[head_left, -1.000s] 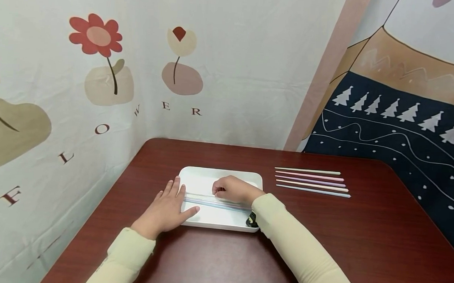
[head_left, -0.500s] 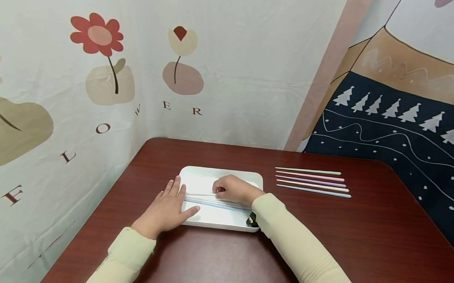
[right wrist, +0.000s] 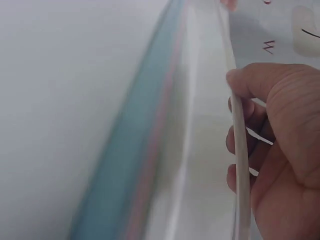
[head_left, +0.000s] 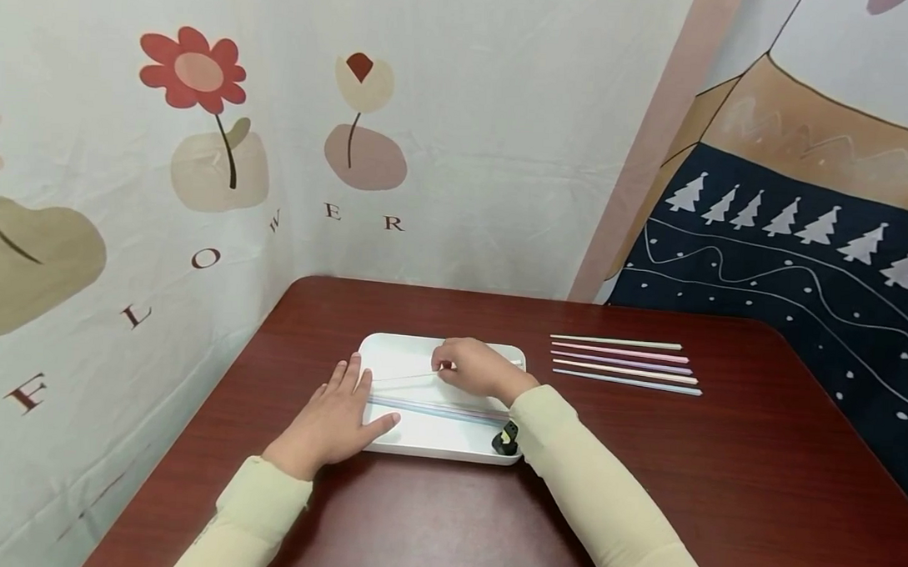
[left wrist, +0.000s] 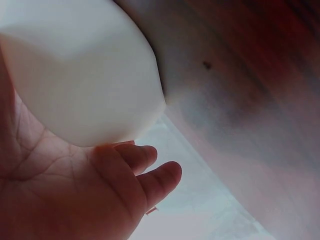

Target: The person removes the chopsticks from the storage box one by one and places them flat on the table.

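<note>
A white rectangular tray [head_left: 433,446] stands on the table. In it lie several thin chopsticks [head_left: 438,411], a blue one and a pinkish one among them. My right hand [head_left: 477,369] pinches a cream-white chopstick [right wrist: 240,150] between thumb and fingers, slanted above the others. My left hand [head_left: 325,421] rests at the tray's left rim with straight, spread fingers, covering the left ends of the chopsticks. In the left wrist view the palm and fingers touch the tray's outer wall [left wrist: 90,100].
Right of the tray, several pastel chopsticks [head_left: 624,366] lie side by side on the red-brown table [head_left: 446,517]. A small black device [head_left: 504,440] sits by the right wrist. Printed cloths [head_left: 489,151] hang behind the table.
My right hand has moved up and slightly right, lifting the cream-white chopstick away from those in the tray. The left hand has stayed in place.
</note>
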Tool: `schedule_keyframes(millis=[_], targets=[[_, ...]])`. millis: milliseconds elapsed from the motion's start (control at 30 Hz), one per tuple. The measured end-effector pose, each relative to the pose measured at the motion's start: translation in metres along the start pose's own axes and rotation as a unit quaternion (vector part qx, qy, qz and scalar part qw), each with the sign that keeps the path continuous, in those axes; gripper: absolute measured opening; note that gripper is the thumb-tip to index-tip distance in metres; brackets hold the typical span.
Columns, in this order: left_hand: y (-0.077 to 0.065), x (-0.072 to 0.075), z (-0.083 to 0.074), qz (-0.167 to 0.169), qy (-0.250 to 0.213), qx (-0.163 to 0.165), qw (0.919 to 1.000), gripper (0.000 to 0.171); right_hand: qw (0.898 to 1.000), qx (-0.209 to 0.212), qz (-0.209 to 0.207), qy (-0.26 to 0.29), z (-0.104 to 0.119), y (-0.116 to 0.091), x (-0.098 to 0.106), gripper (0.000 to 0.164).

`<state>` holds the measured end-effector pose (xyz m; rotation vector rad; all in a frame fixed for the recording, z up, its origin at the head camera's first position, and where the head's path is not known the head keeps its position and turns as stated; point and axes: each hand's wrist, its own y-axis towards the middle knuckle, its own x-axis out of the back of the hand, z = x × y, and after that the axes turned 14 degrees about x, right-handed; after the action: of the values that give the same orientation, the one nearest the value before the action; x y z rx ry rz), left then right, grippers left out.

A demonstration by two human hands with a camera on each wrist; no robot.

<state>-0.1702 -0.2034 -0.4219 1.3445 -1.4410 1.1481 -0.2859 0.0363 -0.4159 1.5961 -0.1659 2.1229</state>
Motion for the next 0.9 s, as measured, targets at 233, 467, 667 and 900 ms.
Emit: schedule_keyframes(millis=[233,467,667,900], targets=[[0.001,0.0,-0.001,0.0,0.004,0.001,1.0,0.095,0.999,0.007,-0.035,-0.023,-0.003,-0.02,0.029,0.01],[0.0,-0.002,0.0,0.001,0.001,-0.003,1.0,0.095,0.997,-0.046,-0.062,-0.026,-0.013,-0.057,0.056,0.012],[0.0,-0.001,0.001,-0.002,-0.002,-0.005,1.0,0.094,0.994,-0.073,-0.084,-0.025,-0.028,-0.099,0.071,0.01],[0.001,-0.002,0.001,-0.001,0.001,-0.003,1.0,0.094,0.99,-0.117,-0.08,-0.008,-0.052,-0.154,0.078,0.009]])
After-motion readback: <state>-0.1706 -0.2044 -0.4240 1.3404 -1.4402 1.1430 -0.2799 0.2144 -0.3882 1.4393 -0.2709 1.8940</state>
